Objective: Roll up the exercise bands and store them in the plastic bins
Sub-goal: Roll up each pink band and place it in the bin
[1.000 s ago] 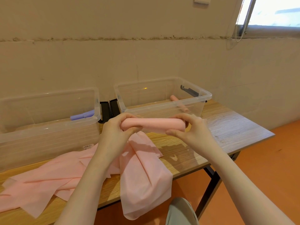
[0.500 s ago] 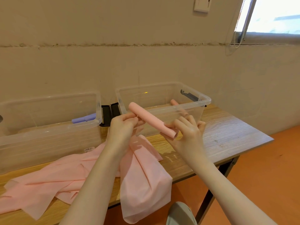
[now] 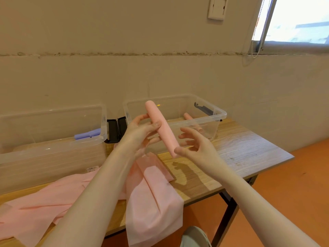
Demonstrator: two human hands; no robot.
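L hand (image 3: 140, 129) pinches rolled pink band (image 3: 161, 127) midair; R hand (image 3: 194, 147) fingers spread, thumb at its near end. Rolling done; nxt: drop into bin (image 3: 219, 114) just beyond hands.

right grip (image 3: 195, 145) released roll (image 3: 161, 127) (tilted up)

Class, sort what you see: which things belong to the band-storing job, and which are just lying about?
Job: pink roll held by left hand; right hand; loose pink bands; right bin; left bin; purple roll.
Lying about: black case; wall switch.
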